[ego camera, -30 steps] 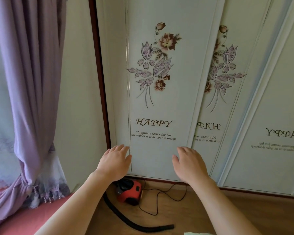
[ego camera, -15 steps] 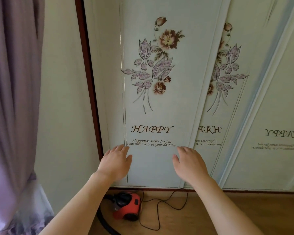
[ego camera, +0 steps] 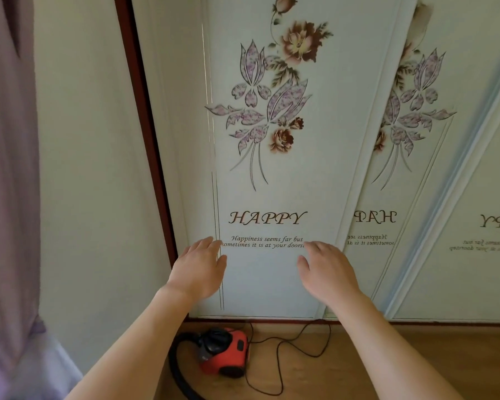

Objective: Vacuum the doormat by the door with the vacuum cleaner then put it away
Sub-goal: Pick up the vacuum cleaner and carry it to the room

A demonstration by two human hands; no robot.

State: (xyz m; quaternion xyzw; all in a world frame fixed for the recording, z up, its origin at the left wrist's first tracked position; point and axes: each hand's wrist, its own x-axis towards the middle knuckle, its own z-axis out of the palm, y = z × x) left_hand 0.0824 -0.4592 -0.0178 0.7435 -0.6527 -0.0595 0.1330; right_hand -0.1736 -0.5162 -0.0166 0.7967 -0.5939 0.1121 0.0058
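Both hands are reaching forward with fingers straight and slightly spread, holding nothing. The left hand is lying over the left edge of a white sliding door panel, and the right hand is lying at 3 o'clock from it, near the panel's right edge. Whether the palms are pressing on the panel or hovering just off it cannot be told. Printed flowers and the word HAPPY are showing at 12 o'clock from the hands. The vacuum cleaner, red with a black top, is sitting on the wooden floor at 6 o'clock from the left hand, just in front of the panel's bottom rail. Its black hose is curving off toward 7 o'clock, and its thin black cord is trailing in loops toward 3 o'clock. A second panel is overlapping behind at 2 o'clock. A purple curtain is hanging at 9 o'clock, beside a pale wall.
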